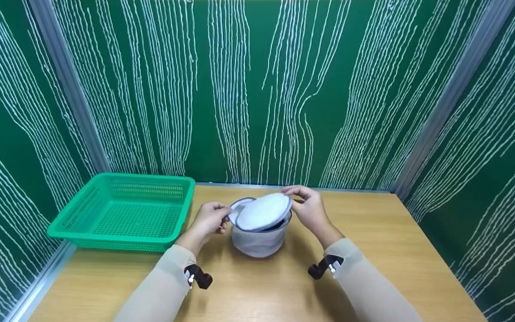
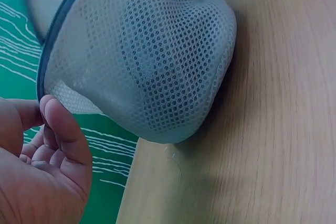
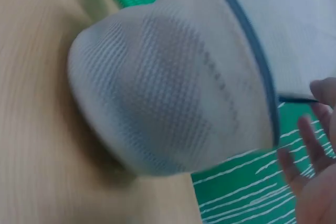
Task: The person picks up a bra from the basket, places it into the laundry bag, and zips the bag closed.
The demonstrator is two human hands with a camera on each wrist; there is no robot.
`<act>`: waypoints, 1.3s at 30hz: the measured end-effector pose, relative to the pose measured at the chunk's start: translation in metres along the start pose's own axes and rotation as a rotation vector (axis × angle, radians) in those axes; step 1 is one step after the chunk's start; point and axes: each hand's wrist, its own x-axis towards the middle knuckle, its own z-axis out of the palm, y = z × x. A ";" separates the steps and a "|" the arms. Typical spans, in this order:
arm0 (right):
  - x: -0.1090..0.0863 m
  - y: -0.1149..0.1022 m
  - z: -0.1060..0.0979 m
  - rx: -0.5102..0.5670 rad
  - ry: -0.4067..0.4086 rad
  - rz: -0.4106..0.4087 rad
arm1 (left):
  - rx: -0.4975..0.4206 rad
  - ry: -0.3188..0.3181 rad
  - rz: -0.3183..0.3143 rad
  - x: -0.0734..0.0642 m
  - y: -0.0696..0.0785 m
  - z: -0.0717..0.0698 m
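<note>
A white mesh laundry bag (image 1: 257,243), round and soft-sided with dark blue edging, stands on the table. Its round lid (image 1: 264,212) is raised and tilted over the opening. My left hand (image 1: 209,219) pinches the bag's rim on the left side; the left wrist view shows thumb and finger on the blue edging (image 2: 41,72). With thumb and fingertips, my right hand (image 1: 310,210) pinches the lid's edge at the upper right. In the right wrist view the mesh wall (image 3: 157,87) is blurred. The bag's inside is mostly hidden by the lid.
A green plastic basket (image 1: 175,237) with perforated walls stands on the left of the wooden table (image 1: 257,290). Green panels (image 1: 266,89) with white wavy lines rise behind and at both sides, joined by grey metal posts (image 1: 454,89).
</note>
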 end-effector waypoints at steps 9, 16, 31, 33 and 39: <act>-0.012 0.016 -0.008 -0.089 -0.104 0.280 | 0.020 -0.004 -0.021 -0.003 -0.003 0.005; -0.014 0.012 -0.006 0.095 -0.141 0.439 | 0.053 -0.010 -0.037 -0.007 -0.001 0.011; -0.019 0.011 0.001 -0.040 -0.169 0.467 | 0.022 -0.033 -0.080 -0.009 0.002 0.019; -0.018 0.010 0.002 -0.021 -0.164 0.476 | 0.034 -0.038 -0.081 -0.009 0.002 0.019; -0.016 0.004 0.002 0.041 -0.150 0.543 | 0.063 -0.027 -0.088 -0.005 0.007 0.017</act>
